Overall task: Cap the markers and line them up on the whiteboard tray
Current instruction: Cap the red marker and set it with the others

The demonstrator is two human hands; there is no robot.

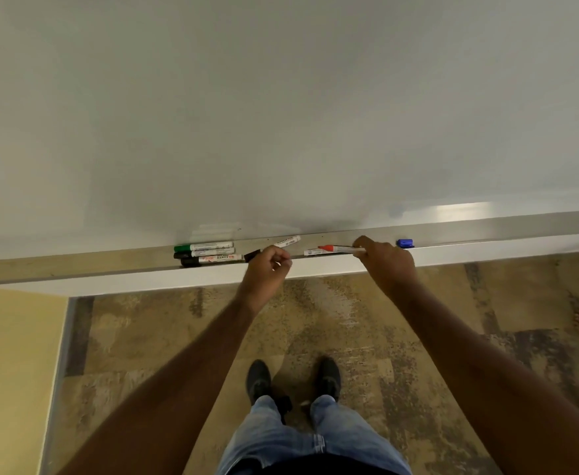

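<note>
- Two hands at the tray (487,250): the right hand (386,260) pinches a red-tipped marker (341,249) just above it, and the left hand (267,265) grips a white marker (286,241), its end angled toward the whiteboard (281,114).
- Three capped markers (207,253) lie side by side at the left.
- One blue cap (404,243) sits on the tray, right.

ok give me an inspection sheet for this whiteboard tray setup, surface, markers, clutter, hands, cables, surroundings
surface: whiteboard tray, a long metal ledge under a blank whiteboard
job's things: three capped markers lie stacked side by side at the left, one green-capped, two dark-capped; a red marker is in the right hand over another marker lying on the tray; a white-barrelled marker is in the left hand
clutter: small blue object on the tray at the right
grippers: left hand closed on its marker; right hand closed on the red marker
cables: nothing seen
surroundings: patterned floor, yellow wall, the person's shoes
</note>
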